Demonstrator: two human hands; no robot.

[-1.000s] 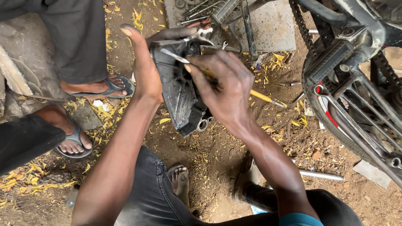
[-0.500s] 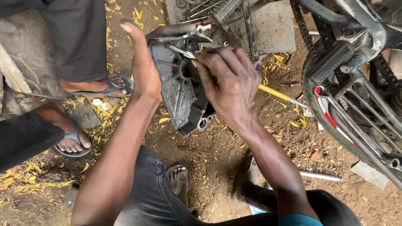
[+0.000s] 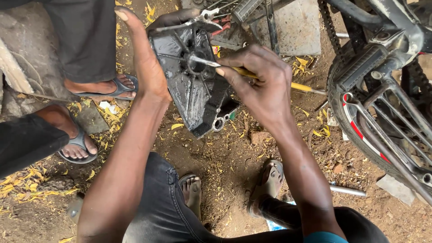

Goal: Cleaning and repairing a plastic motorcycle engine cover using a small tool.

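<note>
My left hand grips the upper left edge of a black, greasy engine cover and holds it tilted above the dirt. My right hand is closed around a yellow-handled screwdriver. Its metal tip lies against a round hole near the middle of the cover. The handle sticks out to the right past my fingers. Below, my two feet rest on the ground.
A motorcycle with chain, footpeg and red-striped wheel stands at the right. Another person's sandalled feet are at the left. A grey slab lies at the top. Yellow leaves and a metal rod lie on the dirt.
My right hand has moved the screwdriver from the cover's upper edge down to the round hole in its middle. The cover has tilted so that more of its face shows.
</note>
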